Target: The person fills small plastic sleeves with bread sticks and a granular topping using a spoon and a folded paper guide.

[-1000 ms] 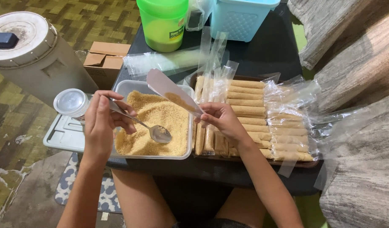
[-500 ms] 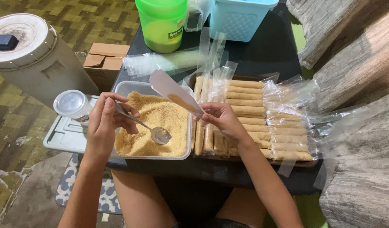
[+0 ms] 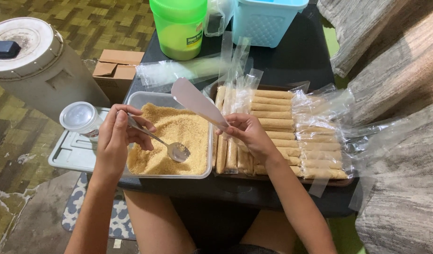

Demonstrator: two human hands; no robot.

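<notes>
The left hand (image 3: pixel 114 141) has its grip closed on the handle of a metal spoon (image 3: pixel 178 151), while the right hand (image 3: pixel 247 136) pinches the lower end of a long, narrow plastic sleeve (image 3: pixel 197 101) between fingers and thumb. Everything centres on the clear container of golden-brown crumbs (image 3: pixel 171 140) at the front of the dark desk (image 3: pixel 291 56). To the right of that container lies a brown tray of filled, wrapped sticks (image 3: pixel 291 129); behind it stand a pale blue basket (image 3: pixel 266 21) and a green lidded jug (image 3: pixel 179 27); to its left sit a grey tray lid (image 3: pixel 73 150) and a small round clear-lidded cup (image 3: pixel 79 116). The spoon's bowl rests on the crumbs near the container's right wall. The sleeve rises slanting up and left from the right hand, above the container's back edge.

The likely mishap is spillage: the sleeve is limp and held only at one end, so crumbs tipped from the spoon could miss its mouth. Both forearms reach forward from the lap, the left wrist bent down over the crumbs, the right wrist raised with fingers curled.
</notes>
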